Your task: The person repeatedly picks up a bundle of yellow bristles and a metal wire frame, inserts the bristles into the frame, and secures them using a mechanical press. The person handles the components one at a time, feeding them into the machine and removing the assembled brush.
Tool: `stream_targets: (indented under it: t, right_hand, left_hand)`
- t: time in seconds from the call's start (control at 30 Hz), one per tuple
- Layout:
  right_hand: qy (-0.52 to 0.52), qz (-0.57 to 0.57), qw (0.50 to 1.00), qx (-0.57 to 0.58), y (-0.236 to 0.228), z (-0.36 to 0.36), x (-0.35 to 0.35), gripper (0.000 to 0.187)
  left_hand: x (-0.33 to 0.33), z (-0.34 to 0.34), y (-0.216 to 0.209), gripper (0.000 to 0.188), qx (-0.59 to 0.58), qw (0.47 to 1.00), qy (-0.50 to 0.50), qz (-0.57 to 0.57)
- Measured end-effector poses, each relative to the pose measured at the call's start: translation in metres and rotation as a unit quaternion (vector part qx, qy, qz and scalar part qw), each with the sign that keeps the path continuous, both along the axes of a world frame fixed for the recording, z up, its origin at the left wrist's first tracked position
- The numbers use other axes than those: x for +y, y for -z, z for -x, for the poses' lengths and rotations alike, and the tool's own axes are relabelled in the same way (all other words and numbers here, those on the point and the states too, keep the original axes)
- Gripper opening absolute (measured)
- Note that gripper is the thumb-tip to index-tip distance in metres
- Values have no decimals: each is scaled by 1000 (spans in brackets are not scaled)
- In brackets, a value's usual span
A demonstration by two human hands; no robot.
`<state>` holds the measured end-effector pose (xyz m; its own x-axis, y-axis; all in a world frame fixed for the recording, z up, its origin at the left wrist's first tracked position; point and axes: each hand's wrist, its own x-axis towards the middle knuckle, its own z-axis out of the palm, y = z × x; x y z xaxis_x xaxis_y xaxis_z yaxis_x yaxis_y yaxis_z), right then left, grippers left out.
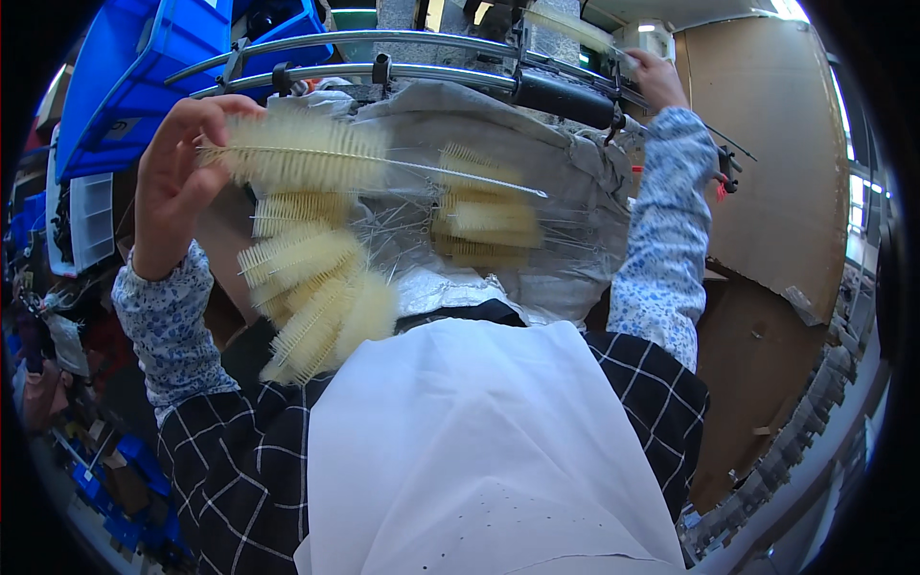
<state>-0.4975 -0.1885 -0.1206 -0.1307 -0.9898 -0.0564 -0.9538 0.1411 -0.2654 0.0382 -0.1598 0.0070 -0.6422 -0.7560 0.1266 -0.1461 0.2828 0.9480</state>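
Observation:
My left hand (pixel 177 172) is raised at the left, thumb and fingers closed on the bristled end of a bottle brush (pixel 302 153). Its pale yellow bristles are a little blurred, and its twisted wire stem points right, ending in a small loop. At the far right, my right hand (pixel 659 81) pinches the end of another pale brush (pixel 570 29), which lies slantwise above the machine's roller. Below my left hand, several similar brushes (pixel 321 287) are heaped toward my lap. A second pile of brushes (pixel 489 216) lies in the middle on grey sheeting, stems crossing between the piles.
Metal rails (pixel 412 70) and a black roller (pixel 565 98) run along the far side of the grey sheeting (pixel 565 172). Blue bins (pixel 144 86) stand at the far left, with a clear plastic box (pixel 91 220) below them. A large cardboard sheet (pixel 776 163) is at the right.

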Motion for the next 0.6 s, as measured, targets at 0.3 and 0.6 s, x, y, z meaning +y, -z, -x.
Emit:
stream_targets:
  t: [0.3, 0.6]
  right_hand:
    - [-154, -137, 935, -290, -95, -118, 98, 37]
    - [-160, 84, 944, -276, -44, -204, 71, 29]
  left_hand:
    - [9, 67, 33, 20, 115, 985, 68, -109]
    - [40, 41, 16, 46, -162, 986, 15, -44]
